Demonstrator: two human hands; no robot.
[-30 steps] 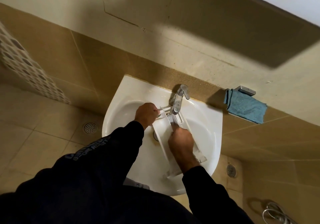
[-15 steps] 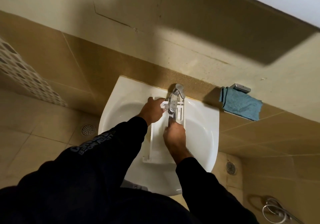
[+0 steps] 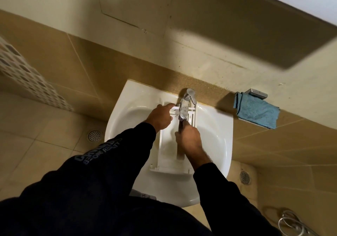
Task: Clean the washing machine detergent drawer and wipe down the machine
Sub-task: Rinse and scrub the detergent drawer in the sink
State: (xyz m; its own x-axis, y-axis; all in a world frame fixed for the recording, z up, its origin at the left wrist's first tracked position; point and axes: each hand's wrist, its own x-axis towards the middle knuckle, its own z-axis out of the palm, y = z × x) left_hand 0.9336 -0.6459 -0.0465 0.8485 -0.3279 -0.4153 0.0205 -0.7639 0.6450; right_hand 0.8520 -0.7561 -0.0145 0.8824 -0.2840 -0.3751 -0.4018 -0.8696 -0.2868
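Scrubbing stage: detergent drawer sits in the sink under the tap. Left hand grips its far end, right hand clutches what's probably a brush. Next, rinse it.

The room is dim and yellowish, and the brightest spot is the white strip up at one o'clock. A big dark shadow lies on the wall under it. The sink shines a little, the hands look a bit blurry, and straight lines bend near the edges.
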